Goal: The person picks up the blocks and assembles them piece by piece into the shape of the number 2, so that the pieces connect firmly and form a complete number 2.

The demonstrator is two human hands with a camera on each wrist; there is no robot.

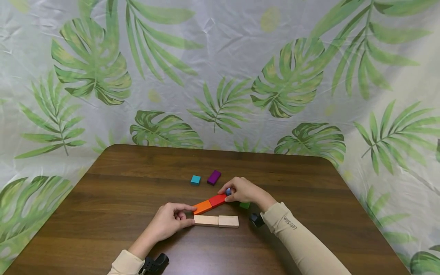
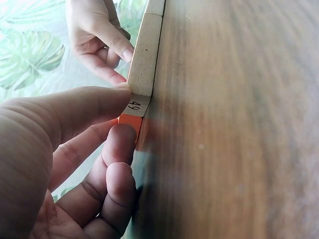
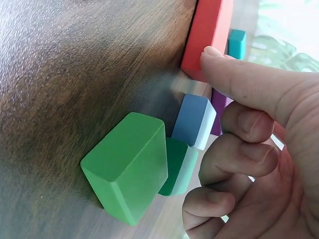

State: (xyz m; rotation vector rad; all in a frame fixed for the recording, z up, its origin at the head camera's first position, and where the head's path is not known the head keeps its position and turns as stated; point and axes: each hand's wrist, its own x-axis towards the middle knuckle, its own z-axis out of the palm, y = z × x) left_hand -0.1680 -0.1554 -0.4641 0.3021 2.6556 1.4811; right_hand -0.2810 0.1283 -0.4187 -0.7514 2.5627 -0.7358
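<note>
An orange block and a red block lie end to end in a slanting row. Nearer the person, two plain wooden blocks form a second row, the left one marked 49 on its end. My left hand has its index finger on the orange block's left end and its thumb at the wooden block's left end; its other fingers curl inward. With thumb and index finger, my right hand pinches the red block's right end. Close by are a blue block, a green block and a dark green block.
Farther back on the brown table lie a light blue block and a purple block. A leaf-patterned cloth hangs behind the table's far edge.
</note>
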